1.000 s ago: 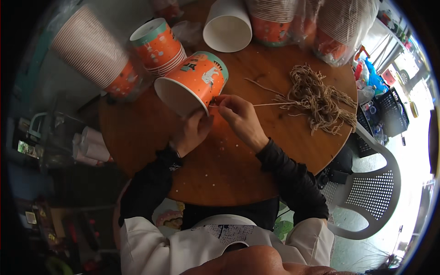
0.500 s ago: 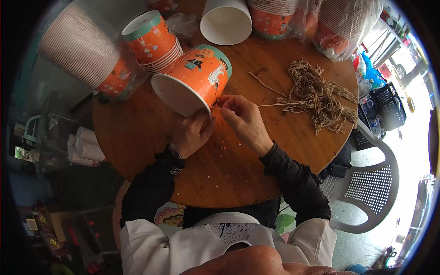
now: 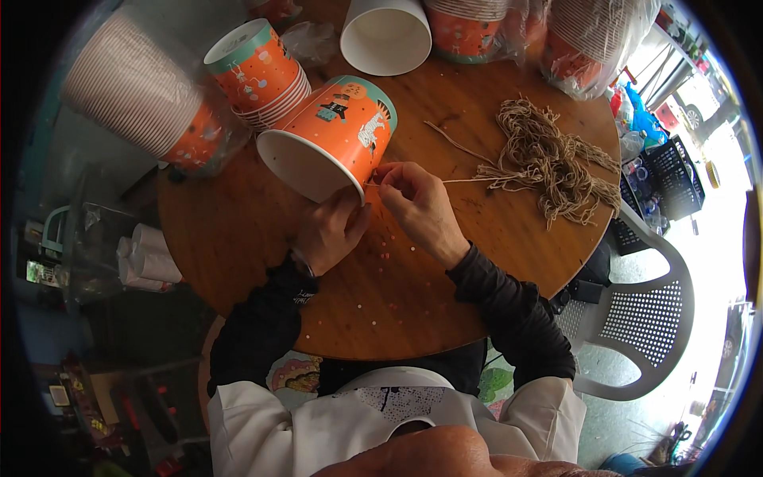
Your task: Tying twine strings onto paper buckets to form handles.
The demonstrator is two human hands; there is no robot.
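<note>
Holding the orange cup (image 3: pixel 346 127) on its side just beyond the left grip (image 3: pixel 330 230), clamped at the near rim, mouth turned toward that grip. Pinching string (image 3: pixel 473 180) in the right grip (image 3: pixel 417 205), close beside the cup's wall, with a length running right to a tangled heap (image 3: pixel 556 163) on the table (image 3: pixel 429 302). Noting stacked cups (image 3: pixel 258 75) beyond the left grip, past the held cup.

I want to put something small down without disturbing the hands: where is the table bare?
The round table is bare right of the right hand, below the cord bundle. Another patch, between orange bucket and bundle, has a loose cord end across it. The far edge is crowded: white tub, wrapped cup stacks.
</note>
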